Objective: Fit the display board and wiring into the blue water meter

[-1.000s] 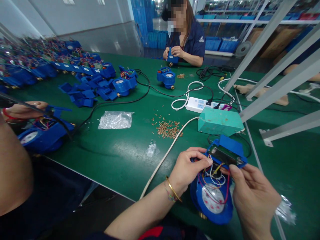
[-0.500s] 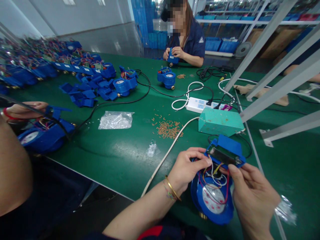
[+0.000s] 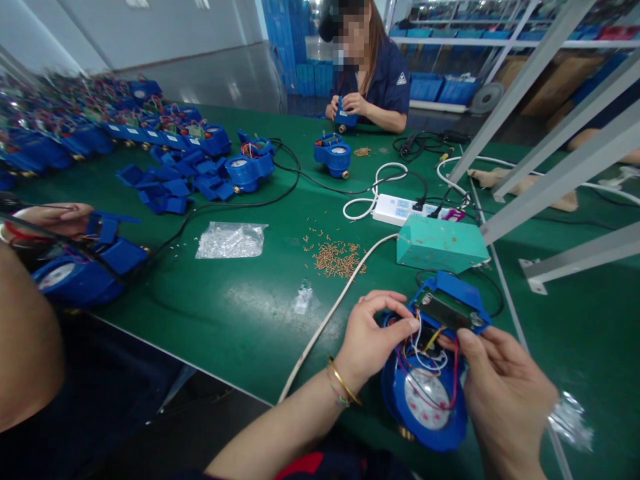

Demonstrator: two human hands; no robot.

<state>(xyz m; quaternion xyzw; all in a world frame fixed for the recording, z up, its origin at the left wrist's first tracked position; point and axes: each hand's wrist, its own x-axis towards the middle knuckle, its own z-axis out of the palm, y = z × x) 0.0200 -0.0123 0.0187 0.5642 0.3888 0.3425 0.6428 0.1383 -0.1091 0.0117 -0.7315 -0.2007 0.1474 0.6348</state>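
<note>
In front of me on the green table is a blue water meter (image 3: pixel 426 400) with a white dial. Its upper blue box (image 3: pixel 453 307) is tilted back, showing a dark circuit board inside. White, yellow and red wires (image 3: pixel 429 357) loop between box and dial. My left hand (image 3: pixel 375 337) is at the box's left side, thumb and forefinger pinched on the white wires near the board. My right hand (image 3: pixel 505 380) grips the box's right end, its thumb on the front edge and fingers behind; part of the fingers is hidden.
Loose copper-coloured screws (image 3: pixel 335 259), a clear plastic bag (image 3: pixel 231 240) and a green metal box (image 3: pixel 443 241) lie beyond my hands. A power strip (image 3: pixel 395 209) and cables stand behind. Other meters (image 3: pixel 250 167) crowd the left. One co-worker sits opposite, another at left; grey metal posts rise at right.
My left hand has shifted very slightly left and the white wires have changed their bend. My right hand keeps its grip. At left, the co-worker's hand has moved a little.
</note>
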